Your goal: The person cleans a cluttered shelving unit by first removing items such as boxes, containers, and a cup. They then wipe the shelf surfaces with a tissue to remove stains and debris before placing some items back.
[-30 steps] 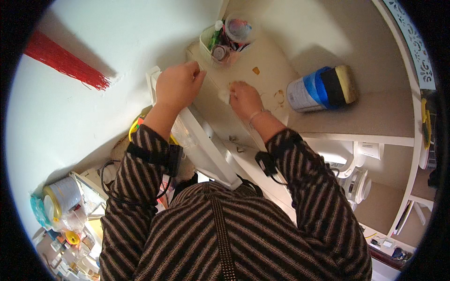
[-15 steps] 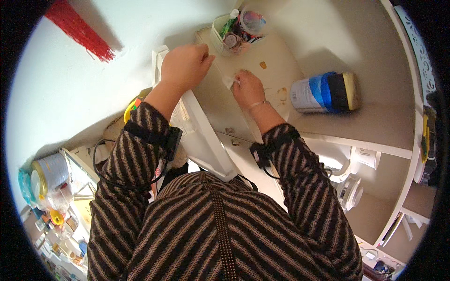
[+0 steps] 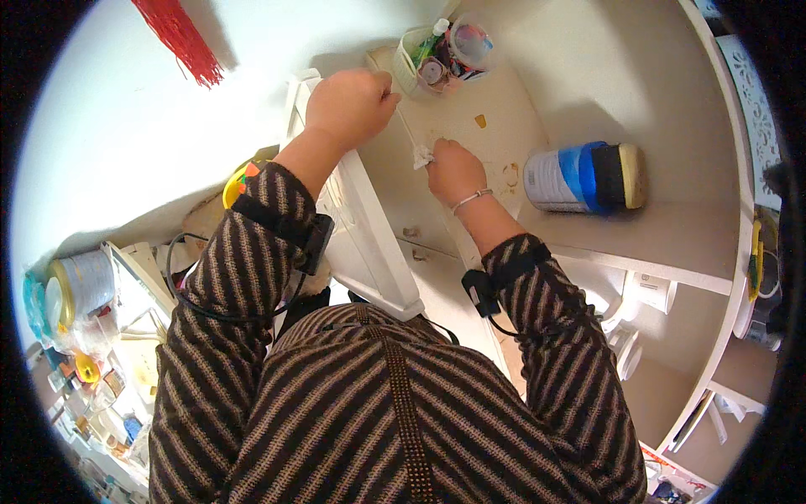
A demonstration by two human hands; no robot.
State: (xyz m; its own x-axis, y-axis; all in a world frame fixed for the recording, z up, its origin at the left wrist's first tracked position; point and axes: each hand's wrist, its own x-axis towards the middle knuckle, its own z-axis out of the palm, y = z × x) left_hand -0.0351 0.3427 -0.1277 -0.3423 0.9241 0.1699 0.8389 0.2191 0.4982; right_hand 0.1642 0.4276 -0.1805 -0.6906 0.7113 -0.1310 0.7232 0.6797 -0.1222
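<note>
Head view looks down on a beige shelf [image 3: 588, 252] where both hands work. Right hand [image 3: 454, 170] is closed around a small white wad of tissue [image 3: 422, 155], pressing it onto the shelf surface near brownish stains [image 3: 509, 175]. Left hand [image 3: 351, 104] is clenched in a fist at the far left edge of the shelf, just beside a clear container of small items [image 3: 441, 55]; what it grips, if anything, cannot be told. To the right lies a blue-and-white canister [image 3: 583, 177] on its side, well apart from both hands. A red tassel [image 3: 180, 38] hangs on the far left wall.
</note>
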